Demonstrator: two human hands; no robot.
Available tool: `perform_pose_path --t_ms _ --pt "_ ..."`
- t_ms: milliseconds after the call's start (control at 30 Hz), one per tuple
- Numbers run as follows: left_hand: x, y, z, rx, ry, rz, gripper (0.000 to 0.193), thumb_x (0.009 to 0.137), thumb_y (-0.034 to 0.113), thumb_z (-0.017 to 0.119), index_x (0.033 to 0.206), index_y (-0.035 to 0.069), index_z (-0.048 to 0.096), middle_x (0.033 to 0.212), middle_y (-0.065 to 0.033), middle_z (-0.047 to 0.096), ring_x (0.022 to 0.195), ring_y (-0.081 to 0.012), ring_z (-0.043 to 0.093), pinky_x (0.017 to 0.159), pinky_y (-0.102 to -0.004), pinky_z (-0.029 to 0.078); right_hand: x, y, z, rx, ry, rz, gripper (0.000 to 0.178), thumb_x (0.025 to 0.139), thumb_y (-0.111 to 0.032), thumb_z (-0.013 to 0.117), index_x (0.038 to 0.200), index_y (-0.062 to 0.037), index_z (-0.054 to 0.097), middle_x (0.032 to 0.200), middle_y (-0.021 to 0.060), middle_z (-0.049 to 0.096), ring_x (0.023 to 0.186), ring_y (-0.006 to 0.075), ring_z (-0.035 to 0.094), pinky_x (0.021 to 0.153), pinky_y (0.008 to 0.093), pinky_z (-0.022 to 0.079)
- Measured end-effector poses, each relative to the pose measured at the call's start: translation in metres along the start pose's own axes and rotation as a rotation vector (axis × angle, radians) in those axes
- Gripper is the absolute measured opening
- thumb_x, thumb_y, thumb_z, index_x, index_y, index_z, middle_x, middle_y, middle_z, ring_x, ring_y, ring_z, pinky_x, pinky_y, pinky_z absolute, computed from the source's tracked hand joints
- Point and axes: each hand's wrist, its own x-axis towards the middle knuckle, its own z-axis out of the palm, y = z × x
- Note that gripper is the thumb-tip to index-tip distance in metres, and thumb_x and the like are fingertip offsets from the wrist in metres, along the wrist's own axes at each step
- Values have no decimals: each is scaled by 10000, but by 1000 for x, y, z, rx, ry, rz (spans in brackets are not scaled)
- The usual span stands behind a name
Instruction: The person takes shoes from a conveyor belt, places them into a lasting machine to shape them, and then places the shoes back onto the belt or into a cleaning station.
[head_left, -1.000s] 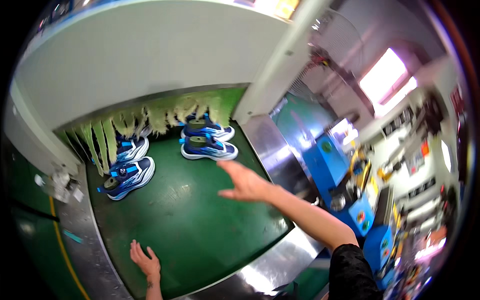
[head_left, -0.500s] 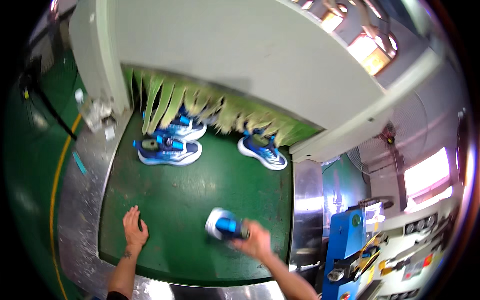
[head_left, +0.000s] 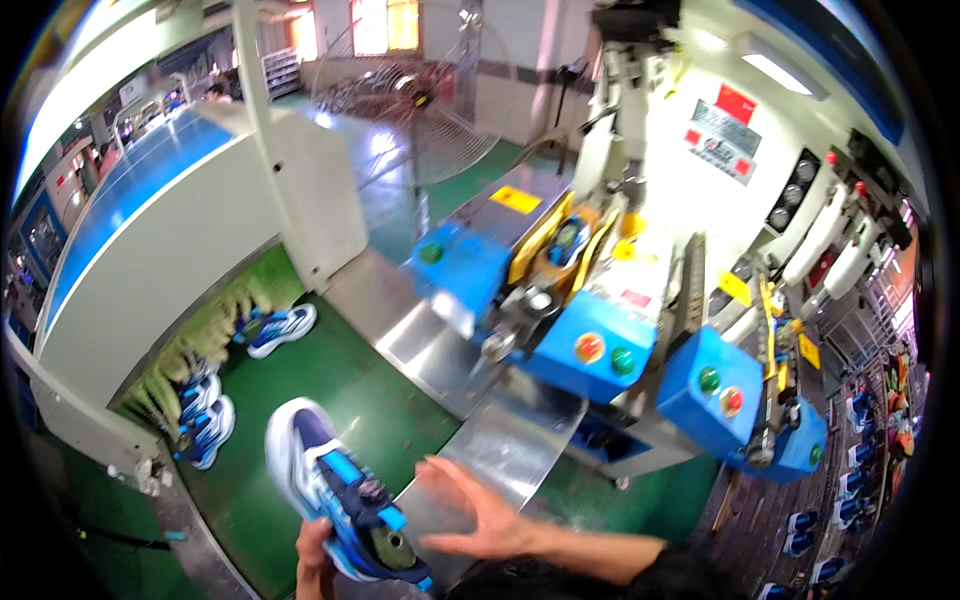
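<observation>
Left hand [head_left: 315, 550]: at the near edge of the view, fingers wrapped from below around the heel end of a blue and white sneaker [head_left: 335, 490]; the shoe is held up off the green conveyor belt [head_left: 340, 385], tilted, its toe pointing far and left, its blue strap and round dial facing up, a green insert showing in its opening; motion blur softens the outline.
Right hand [head_left: 475, 515]: open, fingers spread and empty, palm turned toward the shoe; just right of the sneaker, whether touching it cannot be told; it hovers over the near end of the metal side plate [head_left: 470, 390]; a dark sleeve covers the forearm at the lower edge.
Conveyor belt: green, running from the near left toward a white tunnel housing [head_left: 170, 250] on the far left; a fringe of pale green strips [head_left: 205, 340] hangs at the tunnel mouth.
Other shoes on the belt: one blue and white sneaker [head_left: 275, 328] lying just outside the fringe, far from the hands; a pair of like shoes [head_left: 205, 415] at the left, close to the fringe and beside each other.
Blue press machine [head_left: 590, 340]: right of the metal plate, with red and green round buttons on its blue boxes and a shoe form seated in its yellow cradle [head_left: 565, 240].
Floor fan [head_left: 420, 100]: far centre, behind the machine.
</observation>
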Motion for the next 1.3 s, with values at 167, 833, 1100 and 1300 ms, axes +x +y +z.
perform_pose_path --t_ms 167,833,1100,1300 --pt "26 -101 129 45 -61 -44 781 755 263 680 1416 -30 386 1318 -189 570 1156 -326 604 1024 -437 481 -88 16 -30 90 275 130 821 831 -280 797 1449 5 336 1356 158 502 1247 235 487 1075 353 372" --pt "648 -231 286 1590 -279 510 693 921 321 589 1402 -124 363 1253 -376 532 1139 -506 547 972 -493 454 -51 16 -243 14 858 432 532 776 -288 806 1163 -20 560 906 25 554 818 158 512 744 333 461" --pt "621 -78 289 551 -370 -296 400 929 154 577 1280 -37 554 1164 -117 660 1073 -184 629 935 -346 501 5 9 -274 396 982 741 640 830 -272 739 1354 -6 486 949 49 539 847 153 506 819 317 456" --pt "442 -69 92 -18 71 151 578 999 384 486 1458 42 400 1421 -158 507 1262 -334 532 1080 -485 423 157 23 -384 541 929 594 366 967 -235 608 1241 -1 544 1103 147 681 1000 221 675 965 375 492"
